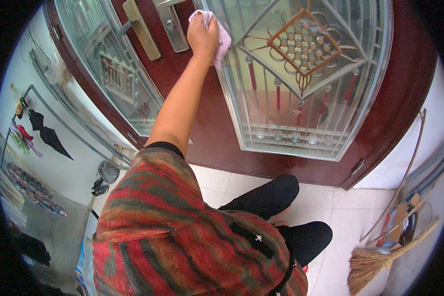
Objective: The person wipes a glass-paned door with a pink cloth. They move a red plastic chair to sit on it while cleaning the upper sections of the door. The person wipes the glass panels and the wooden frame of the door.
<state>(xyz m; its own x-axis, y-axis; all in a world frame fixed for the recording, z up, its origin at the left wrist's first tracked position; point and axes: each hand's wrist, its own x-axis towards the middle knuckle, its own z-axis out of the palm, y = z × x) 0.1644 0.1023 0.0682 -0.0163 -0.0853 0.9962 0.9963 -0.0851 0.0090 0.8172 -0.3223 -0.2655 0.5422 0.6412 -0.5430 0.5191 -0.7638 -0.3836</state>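
My left hand [202, 39] is closed around a pale pink cloth [224, 39], which bunches above the fingers and hangs down beside the wrist. It is at the edge between the dark red door [207, 133] and the metal frame of its glass panel [299, 122]. Just left of the hand is a metal lock plate [172, 26] with a keyhole. Behind the glass is a metal grille with a brown diamond-shaped ornament [304, 42]. My right hand is out of view.
A second door leaf [96, 66] with a lever handle [142, 29] stands at left. Folded black umbrellas [53, 138] hang from a rail [68, 120] on the left. A straw broom [370, 266] leans at the lower right, beside a cardboard box [394, 227] and a long stick [409, 174].
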